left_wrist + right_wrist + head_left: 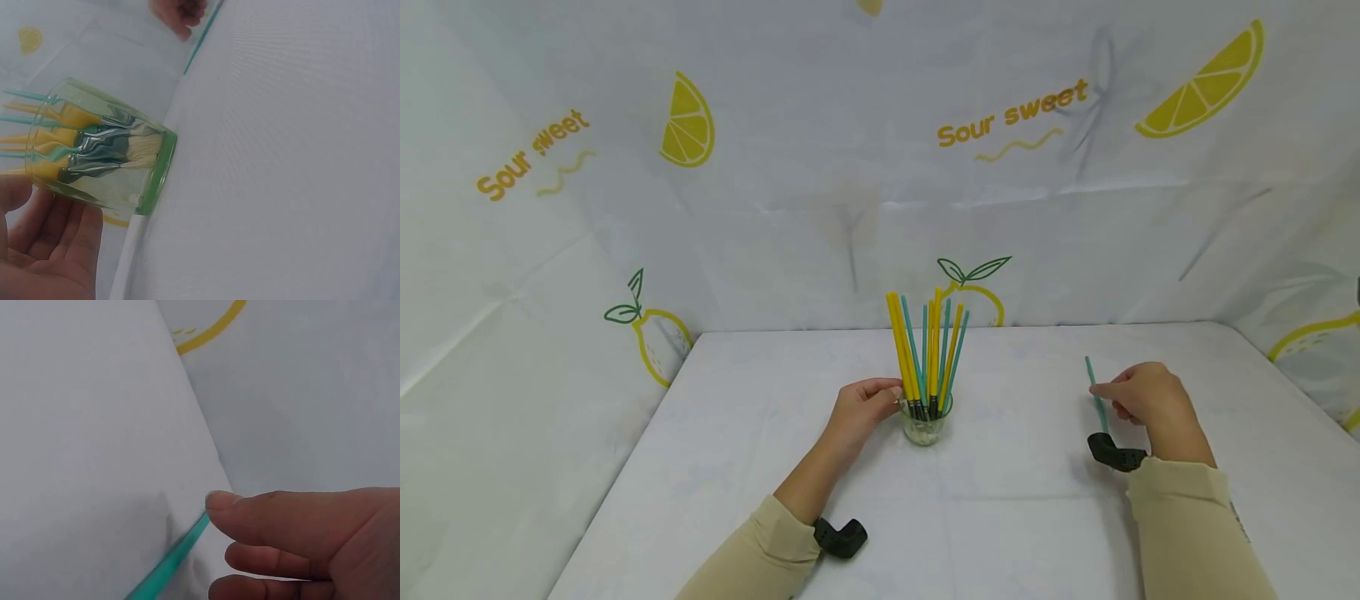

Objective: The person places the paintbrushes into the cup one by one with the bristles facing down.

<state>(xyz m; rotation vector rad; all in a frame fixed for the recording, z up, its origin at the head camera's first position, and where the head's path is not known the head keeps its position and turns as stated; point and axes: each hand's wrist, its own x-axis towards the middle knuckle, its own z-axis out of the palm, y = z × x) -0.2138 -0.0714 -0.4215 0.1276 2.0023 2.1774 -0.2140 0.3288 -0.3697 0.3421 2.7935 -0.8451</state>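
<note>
A clear greenish glass stands upright near the table's middle, holding several paintbrushes bristles down, with yellow and teal handles. My left hand holds the glass at its left side, thumb and fingers at the rim; in the left wrist view its fingers lie along the glass wall. Off to the right, my right hand pinches a teal paintbrush between thumb and finger. The right wrist view shows the thumb on the teal handle; the brush's lower end is hidden behind the wrist camera.
A white cloth covers the table. Behind it hangs a white sheet printed with lemons and lettering, meeting the table's back edge. A black wrist camera sits on the left forearm, another black camera on the right.
</note>
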